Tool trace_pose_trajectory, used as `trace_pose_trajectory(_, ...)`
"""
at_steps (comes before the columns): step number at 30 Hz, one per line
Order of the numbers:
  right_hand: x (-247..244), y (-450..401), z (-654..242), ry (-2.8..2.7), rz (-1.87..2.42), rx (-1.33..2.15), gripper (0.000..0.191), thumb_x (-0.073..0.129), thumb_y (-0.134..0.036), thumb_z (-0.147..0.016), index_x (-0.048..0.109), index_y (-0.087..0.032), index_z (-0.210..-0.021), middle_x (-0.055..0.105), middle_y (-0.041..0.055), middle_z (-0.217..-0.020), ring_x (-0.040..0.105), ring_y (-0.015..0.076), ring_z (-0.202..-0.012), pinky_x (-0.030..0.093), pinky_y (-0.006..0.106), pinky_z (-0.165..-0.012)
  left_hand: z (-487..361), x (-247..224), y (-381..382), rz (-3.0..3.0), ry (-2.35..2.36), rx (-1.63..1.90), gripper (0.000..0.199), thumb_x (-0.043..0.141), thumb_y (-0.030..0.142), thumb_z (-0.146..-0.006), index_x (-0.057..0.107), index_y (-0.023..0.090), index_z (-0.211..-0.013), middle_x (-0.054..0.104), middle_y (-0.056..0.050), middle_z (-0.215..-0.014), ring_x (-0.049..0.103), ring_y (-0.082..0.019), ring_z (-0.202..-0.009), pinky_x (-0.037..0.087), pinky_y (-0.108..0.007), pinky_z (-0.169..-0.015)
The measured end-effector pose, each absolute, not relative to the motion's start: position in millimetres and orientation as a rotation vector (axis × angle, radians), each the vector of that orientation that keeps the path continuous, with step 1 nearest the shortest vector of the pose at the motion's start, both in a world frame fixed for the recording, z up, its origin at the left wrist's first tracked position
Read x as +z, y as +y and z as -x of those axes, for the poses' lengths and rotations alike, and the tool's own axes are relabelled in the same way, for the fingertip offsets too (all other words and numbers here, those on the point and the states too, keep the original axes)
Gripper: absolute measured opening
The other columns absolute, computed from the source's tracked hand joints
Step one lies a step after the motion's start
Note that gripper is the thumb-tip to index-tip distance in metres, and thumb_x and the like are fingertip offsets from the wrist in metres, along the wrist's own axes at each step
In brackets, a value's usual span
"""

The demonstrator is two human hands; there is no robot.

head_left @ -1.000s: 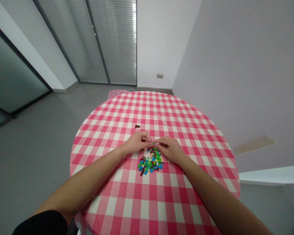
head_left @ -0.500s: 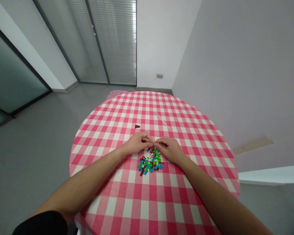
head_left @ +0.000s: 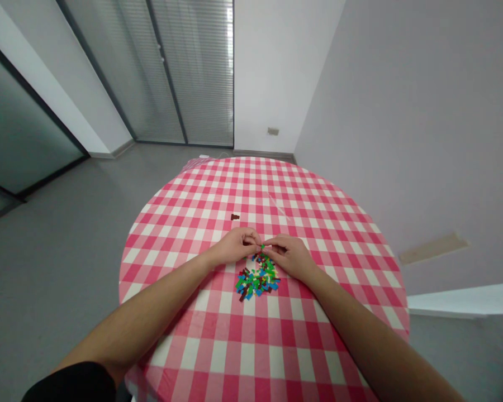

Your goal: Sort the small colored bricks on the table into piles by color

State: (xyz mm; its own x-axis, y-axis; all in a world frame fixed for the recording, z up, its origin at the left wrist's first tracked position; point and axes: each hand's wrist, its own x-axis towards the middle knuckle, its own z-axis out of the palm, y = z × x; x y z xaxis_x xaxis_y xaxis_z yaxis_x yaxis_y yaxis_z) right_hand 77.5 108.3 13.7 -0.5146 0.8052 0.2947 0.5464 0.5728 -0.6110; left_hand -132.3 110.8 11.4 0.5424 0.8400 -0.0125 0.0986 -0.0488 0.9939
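Observation:
A small green piece is pinched between the fingertips of my left hand and my right hand, which nearly meet. Both hands are closed at the fingertips, just beyond a loose pile of small bricks in green, blue, brown, red and yellow. The pile's far end reaches up beneath my fingers, where part of it is hidden. Beyond my left hand lies a small dark brown brick piece, apart from the pile.
The round table has a pink and white checked cloth. A glass partition with blinds stands behind it, and a pale wall rises on the right. A white object shows at the table's far left edge.
The hands have hardly moved; the green piece shows slightly more between the fingertips. The view has shifted very slightly.

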Motion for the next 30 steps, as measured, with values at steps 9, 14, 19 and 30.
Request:
trace_pose_trajectory(9, 13.9, 108.9, -77.2, -2.245, 1.061, 0.632, 0.016, 0.065, -0.029, -0.084, 0.075, -0.019, -0.091, 0.065, 0.0033, -0.069, 0.054, 0.0138, -0.060, 0.038, 0.025, -0.056, 133.0, 11.1, 111.4, -1.523, 0.806, 0.710, 0.006, 0.063, 0.017, -0.076, 0.059, 0.015, -0.081, 0.060, 0.003, -0.059, 0.050, -0.008, -0.053, 0.036, -0.022, -0.054)
trace_pose_trajectory(14, 16.0, 109.3, -81.1, -2.239, 1.074, 0.652, 0.017, 0.064, -0.028, -0.083, 0.075, -0.019, -0.091, 0.067, 0.0040, -0.071, 0.056, 0.0144, -0.061, 0.040, 0.025, -0.056, 133.9, 10.8, 112.5, -1.516, 0.814, 0.713, 0.008, 0.064, 0.014, -0.074, 0.062, 0.016, -0.082, 0.064, 0.001, -0.065, 0.055, -0.009, -0.057, 0.040, -0.023, -0.058)
trace_pose_trajectory(19, 14.5, 117.6, -90.7, -2.208, 1.173, 0.651, 0.019, 0.063, -0.028, -0.081, 0.075, -0.018, -0.091, 0.069, 0.0045, -0.074, 0.059, 0.0153, -0.063, 0.043, 0.026, -0.058, 135.7, 5.8, 114.6, -1.526, 0.785, 0.728, 0.010, 0.060, 0.010, -0.075, 0.064, 0.015, -0.083, 0.069, -0.003, -0.076, 0.059, -0.010, -0.063, 0.045, -0.024, -0.061)
trace_pose_trajectory(30, 12.0, 130.3, -100.7, -2.181, 1.294, 0.719, 0.020, 0.063, -0.029, -0.080, 0.076, -0.018, -0.091, 0.071, 0.0041, -0.069, 0.060, 0.0153, -0.058, 0.044, 0.026, -0.053, 135.7, 7.5, 113.5, -1.522, 0.795, 0.719, 0.014, 0.059, 0.007, -0.071, 0.066, 0.015, -0.080, 0.070, -0.004, -0.077, 0.061, -0.012, -0.066, 0.046, -0.024, -0.061)
